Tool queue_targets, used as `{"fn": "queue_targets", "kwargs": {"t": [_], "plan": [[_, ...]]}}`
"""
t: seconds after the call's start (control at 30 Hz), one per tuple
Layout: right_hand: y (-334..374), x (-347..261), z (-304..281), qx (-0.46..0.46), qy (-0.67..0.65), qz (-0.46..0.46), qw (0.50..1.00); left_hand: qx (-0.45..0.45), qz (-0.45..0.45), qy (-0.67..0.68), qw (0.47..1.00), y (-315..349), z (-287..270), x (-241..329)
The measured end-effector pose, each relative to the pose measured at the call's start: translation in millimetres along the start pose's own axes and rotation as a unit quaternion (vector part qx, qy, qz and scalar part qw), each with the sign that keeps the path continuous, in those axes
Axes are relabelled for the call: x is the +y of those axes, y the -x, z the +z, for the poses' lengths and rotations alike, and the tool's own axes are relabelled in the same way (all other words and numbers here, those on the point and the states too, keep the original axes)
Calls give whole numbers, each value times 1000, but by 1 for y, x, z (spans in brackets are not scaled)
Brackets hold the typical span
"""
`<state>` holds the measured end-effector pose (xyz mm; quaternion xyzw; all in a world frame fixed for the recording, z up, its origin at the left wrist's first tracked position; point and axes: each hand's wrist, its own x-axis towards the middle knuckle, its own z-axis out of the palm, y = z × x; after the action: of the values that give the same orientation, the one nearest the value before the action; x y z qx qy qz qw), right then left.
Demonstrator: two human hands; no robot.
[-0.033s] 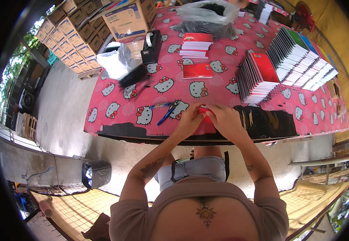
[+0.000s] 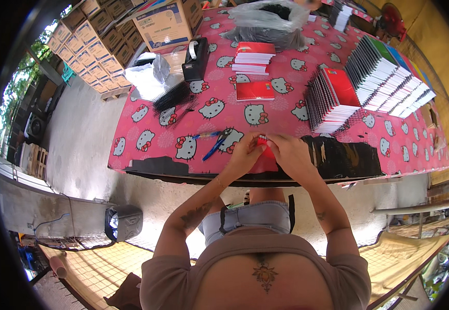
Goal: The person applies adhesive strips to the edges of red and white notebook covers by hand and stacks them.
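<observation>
My left hand (image 2: 246, 153) and my right hand (image 2: 290, 156) meet at the table's front edge, fingers bent and pinched close together. Between them shows a bright red piece (image 2: 266, 161) that looks like a red notebook, mostly hidden by my fingers. Just left of my left hand lie blue-handled pliers (image 2: 217, 144). Farther back, a single red notebook (image 2: 255, 91) lies flat, with a small stack of red notebooks (image 2: 254, 58) behind it. To the right stands a taller stack of spiral-bound red notebooks (image 2: 336, 102).
Stacks of spiral notebooks (image 2: 384, 77) fill the table's far right. Black coils (image 2: 174, 96), a white plastic bag (image 2: 149, 76) and a black tape dispenser (image 2: 195, 61) lie back left. Behind stand a large clear bag (image 2: 266, 25) and a carton (image 2: 163, 25). Black tape patches (image 2: 345, 157) mark the table edge.
</observation>
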<state>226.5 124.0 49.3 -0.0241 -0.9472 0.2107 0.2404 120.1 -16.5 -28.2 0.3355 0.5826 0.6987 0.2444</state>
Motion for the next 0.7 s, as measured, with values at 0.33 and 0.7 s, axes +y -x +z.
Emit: {"fn": "queue_targets", "kwargs": {"t": [0.33,0.7], "plan": [[-1,0,6,44,-6,11,999,51,215,-664,715,30,-102,44],[3,-3,14,38,5,56,998,9,-255,241,936,50,-23,64]]}}
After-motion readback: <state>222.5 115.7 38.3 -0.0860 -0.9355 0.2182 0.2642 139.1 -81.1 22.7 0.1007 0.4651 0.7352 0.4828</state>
